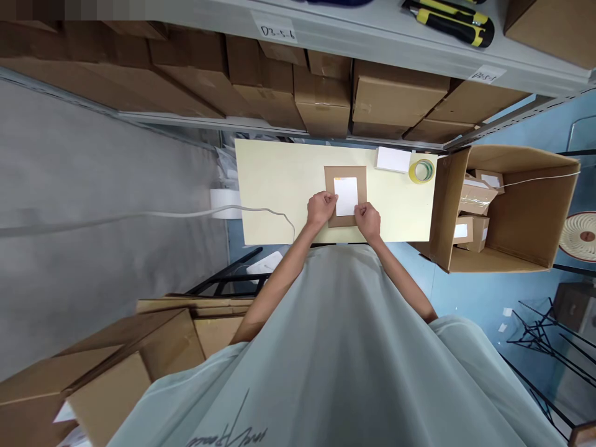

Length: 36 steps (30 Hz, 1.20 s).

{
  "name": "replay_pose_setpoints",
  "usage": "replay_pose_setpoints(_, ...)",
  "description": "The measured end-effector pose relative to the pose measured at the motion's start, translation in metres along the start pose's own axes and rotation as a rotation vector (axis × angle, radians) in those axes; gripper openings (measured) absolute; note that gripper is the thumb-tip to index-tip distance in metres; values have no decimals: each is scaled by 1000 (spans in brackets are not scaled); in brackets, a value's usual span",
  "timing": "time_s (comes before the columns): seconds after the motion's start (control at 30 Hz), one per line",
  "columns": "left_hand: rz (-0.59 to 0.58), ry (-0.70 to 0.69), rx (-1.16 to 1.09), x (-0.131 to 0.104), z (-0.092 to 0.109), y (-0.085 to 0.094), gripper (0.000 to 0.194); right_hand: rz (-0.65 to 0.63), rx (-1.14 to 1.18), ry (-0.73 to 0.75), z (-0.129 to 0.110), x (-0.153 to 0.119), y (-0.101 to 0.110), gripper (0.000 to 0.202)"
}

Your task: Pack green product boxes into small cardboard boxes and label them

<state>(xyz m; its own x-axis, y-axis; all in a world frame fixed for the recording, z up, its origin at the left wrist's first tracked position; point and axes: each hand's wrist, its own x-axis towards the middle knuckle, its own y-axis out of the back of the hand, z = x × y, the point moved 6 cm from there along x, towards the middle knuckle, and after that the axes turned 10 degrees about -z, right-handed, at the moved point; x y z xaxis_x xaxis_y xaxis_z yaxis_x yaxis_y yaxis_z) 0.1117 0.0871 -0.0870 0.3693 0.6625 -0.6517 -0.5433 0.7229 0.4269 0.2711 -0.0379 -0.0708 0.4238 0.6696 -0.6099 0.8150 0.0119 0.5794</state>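
Observation:
A flat brown cardboard box (362,186) lies on the pale yellow tabletop (279,180) in front of me. On its upper face is a white label (345,195) with a small orange mark at its top left. My left hand (320,209) is closed, its thumb and fingertips pinching the label's left edge. At the label's lower right corner, my right hand (368,221) is closed in the same way. Whether the label is stuck down or lifted under the fingers, I cannot tell.
A white stack of labels (393,159) and a roll of yellow tape (421,171) sit at the table's back right. To the right stands a large open carton (521,217) holding several small boxes. A grey cable (195,215) crosses the left side. Shelved cartons (322,102) line the back.

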Motion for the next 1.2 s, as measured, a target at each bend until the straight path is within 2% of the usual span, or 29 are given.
replay_pose_setpoints(0.27,41,78,146,-3,14,-3,19,-52,-148,-61,-6,2,3,17)
replay_pose_setpoints(0.4,71,42,173,-7,17,-3,14,-76,-176,-81,-5,4,3,14)
replay_pose_setpoints(0.57,80,18,147,-5,9,-4,10,-73,-172,-25,-3,10,5,15)
replay_pose_setpoints(0.7,67,-51,143,-9,1,-4,24,-88,-192,9,1,11,8,19)
replay_pose_setpoints(0.8,62,-253,274,-27,2,-10,38,-79,-281,118,0,3,9,18)
replay_pose_setpoints(0.87,14,-428,411,-45,2,-22,49,-77,-354,290,-4,-9,7,32)
replay_pose_setpoints(0.93,-87,-553,529,-62,-5,-39,61,-137,-427,474,-4,-24,-1,46)
replay_pose_setpoints(1.0,-171,-590,615,-74,-17,-53,72,-230,-491,592,2,-35,-11,56)
replay_pose_setpoints(1.07,-200,-572,669,-81,-29,-59,79,-287,-537,627,12,-42,-17,61)
replay_pose_setpoints(1.2,-183,-537,694,-86,-39,-60,81,-273,-553,614,22,-45,-18,63)
